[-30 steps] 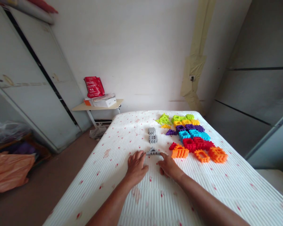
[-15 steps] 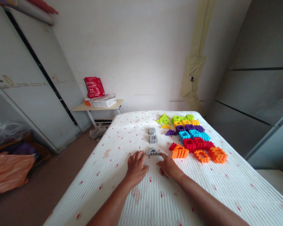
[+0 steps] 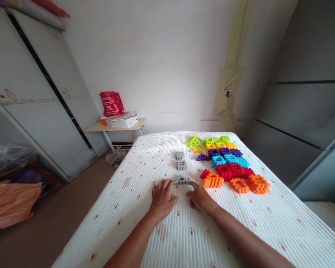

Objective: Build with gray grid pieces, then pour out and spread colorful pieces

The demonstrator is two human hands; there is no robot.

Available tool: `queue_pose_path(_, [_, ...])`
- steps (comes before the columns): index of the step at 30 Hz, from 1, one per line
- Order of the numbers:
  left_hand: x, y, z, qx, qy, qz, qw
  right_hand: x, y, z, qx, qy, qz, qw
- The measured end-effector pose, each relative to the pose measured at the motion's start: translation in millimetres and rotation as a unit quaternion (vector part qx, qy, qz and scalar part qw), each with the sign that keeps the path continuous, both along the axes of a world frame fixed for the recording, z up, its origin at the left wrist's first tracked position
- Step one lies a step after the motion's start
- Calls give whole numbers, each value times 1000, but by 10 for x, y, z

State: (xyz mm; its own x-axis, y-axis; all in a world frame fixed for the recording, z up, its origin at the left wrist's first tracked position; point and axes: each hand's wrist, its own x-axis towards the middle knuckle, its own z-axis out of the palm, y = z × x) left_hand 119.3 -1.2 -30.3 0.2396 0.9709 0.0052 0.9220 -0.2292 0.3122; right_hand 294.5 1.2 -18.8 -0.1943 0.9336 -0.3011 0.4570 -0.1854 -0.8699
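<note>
A low stack of flat grey triangular building-block pieces (image 3: 181,181) lies on the quilted bed cover, between my two hands. My left hand (image 3: 163,199) rests palm down, its fingers stretched out and the tips against the stack's left end. With its index finger extended, my right hand (image 3: 199,197) touches the right end; its other fingers are partly curled under. Neither hand closes round the pieces. Just beyond them sit a grey window-frame block stack (image 3: 181,165) and a grey square block stack (image 3: 180,155).
Colour-sorted block stacks stand on the right: orange (image 3: 213,180), red (image 3: 236,170), light blue (image 3: 230,160), purple (image 3: 225,152), yellow (image 3: 220,146) and green (image 3: 194,141). The white quilted bed (image 3: 123,212) stretches around them. A small table (image 3: 114,128) holds a red bag (image 3: 111,103).
</note>
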Motion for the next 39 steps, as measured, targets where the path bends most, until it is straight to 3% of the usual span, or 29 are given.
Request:
queue_pose_path(17, [0, 19, -48, 12, 8, 1, 1000, -2, 15, -45, 14, -3, -6, 1000])
queue_pose_path(22, [-41, 53, -200, 69, 2, 2, 998, -35, -81, -46, 78, -102, -25, 991])
queue_pose_path(27, [-224, 177, -387, 138, -51, -6, 989, -11, -293, -19, 191, -227, 17, 955])
queue_pose_path(33, [-581, 322, -449, 145, -125, 54, 980, 242, -603, 23, 296, -193, 149, 923])
queue_pose_path(39, [-883, 191, -450, 138, -170, 59, 974, 488, -869, 4, 321, -160, 147, 922])
